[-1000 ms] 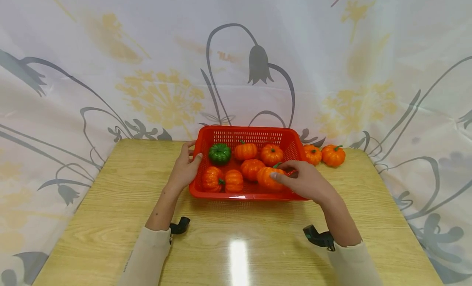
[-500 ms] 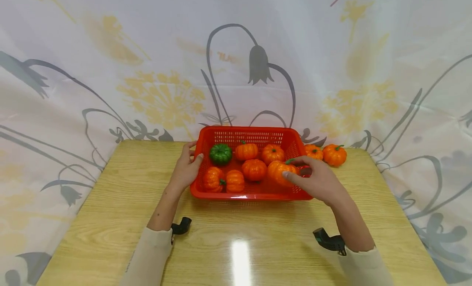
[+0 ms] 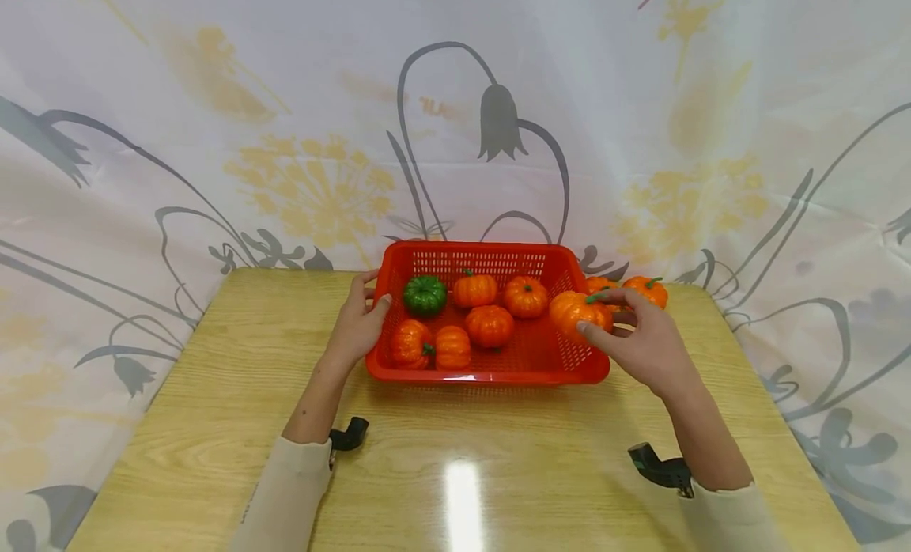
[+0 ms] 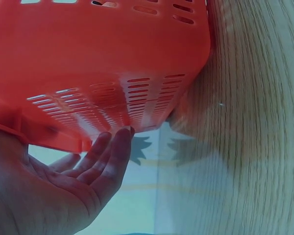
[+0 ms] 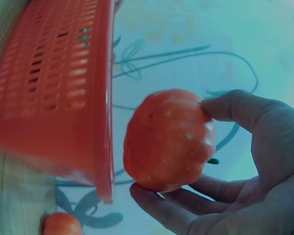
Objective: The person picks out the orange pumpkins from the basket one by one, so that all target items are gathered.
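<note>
My right hand (image 3: 644, 342) holds a small orange pumpkin (image 3: 578, 316) with a green stem between thumb and fingers. It is raised over the right rim of the red plastic basket (image 3: 491, 378); the right wrist view shows the same pumpkin (image 5: 169, 139) above the rim, apart from it. My left hand (image 3: 359, 323) grips the basket's left rim, thumb on top and fingers down the outer side, where the left wrist view shows the fingers (image 4: 110, 164) by the slotted wall. Inside the basket lie a dark green pumpkin (image 3: 425, 296) and several orange pumpkins (image 3: 489, 327).
Beyond the basket's right end, two orange pumpkins sit on the wooden table (image 3: 235, 394); the nearer-right one (image 3: 646, 291) is partly behind my right hand. A patterned curtain (image 3: 455, 141) hangs along the table's back edge. Black wrist cameras (image 3: 662, 466) jut from both sleeves.
My right hand has lifted the orange pumpkin from the basket's front right part and carried it rightward to the right rim. My left hand has stayed on the basket.
</note>
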The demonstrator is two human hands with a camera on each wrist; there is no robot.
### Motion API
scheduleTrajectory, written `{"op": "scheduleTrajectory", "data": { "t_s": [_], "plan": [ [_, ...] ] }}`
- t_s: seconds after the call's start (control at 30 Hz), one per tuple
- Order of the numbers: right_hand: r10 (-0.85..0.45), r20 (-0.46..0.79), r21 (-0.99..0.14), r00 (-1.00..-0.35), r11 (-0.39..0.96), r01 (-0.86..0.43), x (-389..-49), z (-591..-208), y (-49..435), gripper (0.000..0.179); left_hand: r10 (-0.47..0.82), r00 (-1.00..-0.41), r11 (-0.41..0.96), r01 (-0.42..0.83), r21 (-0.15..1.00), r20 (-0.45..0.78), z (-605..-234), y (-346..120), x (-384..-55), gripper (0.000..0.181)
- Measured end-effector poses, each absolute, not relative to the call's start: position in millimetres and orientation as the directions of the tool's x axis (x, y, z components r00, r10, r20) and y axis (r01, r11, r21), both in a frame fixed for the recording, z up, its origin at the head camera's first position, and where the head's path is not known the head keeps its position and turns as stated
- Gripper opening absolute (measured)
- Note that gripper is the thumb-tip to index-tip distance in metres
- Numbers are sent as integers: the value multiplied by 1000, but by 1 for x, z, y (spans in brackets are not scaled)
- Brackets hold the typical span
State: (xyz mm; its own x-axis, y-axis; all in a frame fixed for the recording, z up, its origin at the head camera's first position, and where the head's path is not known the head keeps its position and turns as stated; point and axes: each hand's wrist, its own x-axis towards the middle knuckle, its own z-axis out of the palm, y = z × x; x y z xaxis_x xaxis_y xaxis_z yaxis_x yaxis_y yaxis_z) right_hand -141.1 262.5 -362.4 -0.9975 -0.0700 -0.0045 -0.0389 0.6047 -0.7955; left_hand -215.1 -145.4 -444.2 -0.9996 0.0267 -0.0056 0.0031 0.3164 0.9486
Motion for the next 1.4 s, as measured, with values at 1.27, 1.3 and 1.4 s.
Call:
{"op": "scheduleTrajectory", "data": {
  "t_s": [1.27,1.3,1.4],
  "plan": [
    [282,235,-796,-930,605,-17,-154,-405,342,70,18,-1000,321,-8,947,-15,-447,-145,-216,55],
    [298,237,-791,-925,612,-5,-155,-405,345,70,18,-1000,322,-6,947,-13,-447,-145,-216,55],
    [345,240,-776,-908,629,34,-158,-406,351,72,19,-1000,323,-3,946,-9,-446,-145,-215,55]
  ]
}}
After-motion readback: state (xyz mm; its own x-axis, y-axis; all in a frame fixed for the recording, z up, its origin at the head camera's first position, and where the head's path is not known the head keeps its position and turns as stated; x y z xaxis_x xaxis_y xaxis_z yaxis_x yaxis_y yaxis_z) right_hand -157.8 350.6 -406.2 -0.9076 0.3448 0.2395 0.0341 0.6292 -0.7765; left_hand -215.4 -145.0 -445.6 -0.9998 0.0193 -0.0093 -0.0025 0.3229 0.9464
